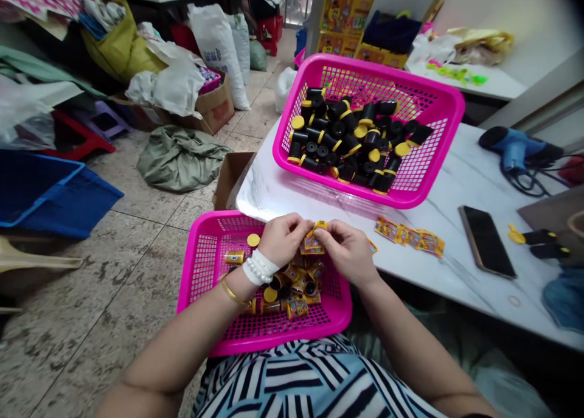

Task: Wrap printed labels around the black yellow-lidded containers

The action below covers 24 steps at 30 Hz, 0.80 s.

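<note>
My left hand (pixel 279 240) and my right hand (pixel 350 252) pinch a small yellow printed label (pixel 312 243) between thumbs and fingers. They hold it above the near pink basket (pixel 194 278). Inside that basket lie several small canisters with yellow lids, such as a label-wrapped canister (pixel 297 309); my left wrist and forearm hide part of the contents. Beyond my hands, a larger pink basket (pixel 360 194) on the table holds a heap of black canisters (pixel 350 139) with yellow lids. More printed labels (pixel 410 236) lie in a row on the tabletop, to the right of my right hand.
On the marble-patterned table (pixel 438 290) lie a phone (pixel 487 240), a blue heat gun (pixel 515 150) and two black canisters (pixel 545 243). A blue crate (pixel 59 190), a grey-green sack (pixel 182 157) and a cardboard box (pixel 218 104) stand on the floor at left.
</note>
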Available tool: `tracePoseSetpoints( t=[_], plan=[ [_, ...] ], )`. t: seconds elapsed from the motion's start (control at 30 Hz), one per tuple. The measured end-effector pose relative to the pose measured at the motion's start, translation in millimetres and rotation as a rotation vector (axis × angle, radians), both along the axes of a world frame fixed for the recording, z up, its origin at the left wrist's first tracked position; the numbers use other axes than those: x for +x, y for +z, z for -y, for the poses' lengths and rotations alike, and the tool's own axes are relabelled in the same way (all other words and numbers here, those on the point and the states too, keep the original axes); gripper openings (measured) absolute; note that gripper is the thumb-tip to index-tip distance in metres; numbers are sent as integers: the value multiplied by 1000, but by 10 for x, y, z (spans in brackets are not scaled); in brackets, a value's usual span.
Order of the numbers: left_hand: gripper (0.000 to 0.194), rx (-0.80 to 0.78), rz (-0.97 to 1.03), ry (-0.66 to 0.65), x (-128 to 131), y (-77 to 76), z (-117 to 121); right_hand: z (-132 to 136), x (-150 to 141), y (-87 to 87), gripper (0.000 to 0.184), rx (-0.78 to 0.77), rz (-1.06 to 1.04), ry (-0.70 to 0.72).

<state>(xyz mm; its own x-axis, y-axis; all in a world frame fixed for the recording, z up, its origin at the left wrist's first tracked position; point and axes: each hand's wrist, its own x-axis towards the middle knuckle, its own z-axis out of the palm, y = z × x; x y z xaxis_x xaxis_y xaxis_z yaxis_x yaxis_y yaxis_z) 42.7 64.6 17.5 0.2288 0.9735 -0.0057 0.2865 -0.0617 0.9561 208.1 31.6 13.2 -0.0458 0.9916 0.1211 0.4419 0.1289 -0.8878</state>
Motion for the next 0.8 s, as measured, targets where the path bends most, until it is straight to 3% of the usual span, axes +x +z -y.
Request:
tracePoseSetpoints(
  t=[0.17,0.27,0.33,0.43,0.53,0.63,0.8],
  plan=[
    [33,207,-225,31,65,-68,-231,-191,-61,-178,36,309,589,-197],
    [21,238,-256,48,84,-80,-279,-283,-32,-222,26,367,732,-272],
    [15,216,-213,93,74,-61,-258,-310,10,-183,26,435,645,-323],
    [13,99,-49,135,21,24,-126,-233,55,-45,24,512,350,-371],
    [15,-20,161,141,-64,168,121,-10,-5,93,23,294,10,-314],
    [16,17,257,185,-152,303,417,232,-162,141,35,52,-229,-213],
    [17,183,145,282,-235,374,795,409,-371,50,47,63,-263,-188]
  ],
)
